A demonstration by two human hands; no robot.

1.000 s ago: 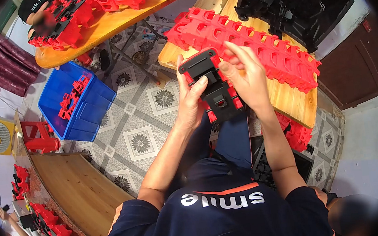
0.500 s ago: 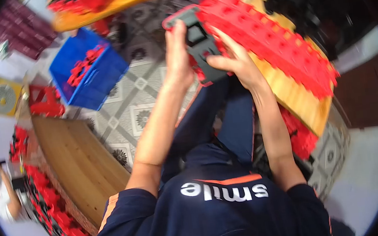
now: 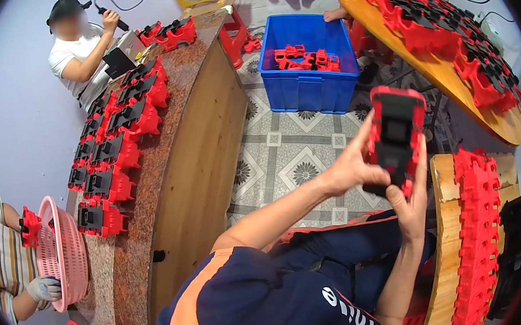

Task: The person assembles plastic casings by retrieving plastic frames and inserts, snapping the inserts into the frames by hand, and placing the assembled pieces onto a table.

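Observation:
Both hands hold a red plastic housing with a black insert (image 3: 394, 140), raised above my lap. Its black face, with a square raised block in the middle, is turned toward me, and a red rim runs round it. My left hand (image 3: 352, 165) grips the left side, thumb near the lower end of the black face. My right hand (image 3: 410, 207) clasps the lower right side, thumb at the lower edge and fingers along the side. Close by on the right, a row of bare red housings (image 3: 475, 242) is lined up on a wooden board (image 3: 443, 207).
A blue bin (image 3: 310, 89) with red parts stands on the tiled floor. Red-and-black housings (image 3: 121, 116) line the stone counter (image 3: 150, 185) and the orange table (image 3: 400, 45). One person (image 3: 77, 55) stands behind the counter; another, in gloves, is beside a pink basket (image 3: 72, 256).
My view has swung left, bringing the counter and two other people further into sight. The housing stays in both hands but is now tipped more upright.

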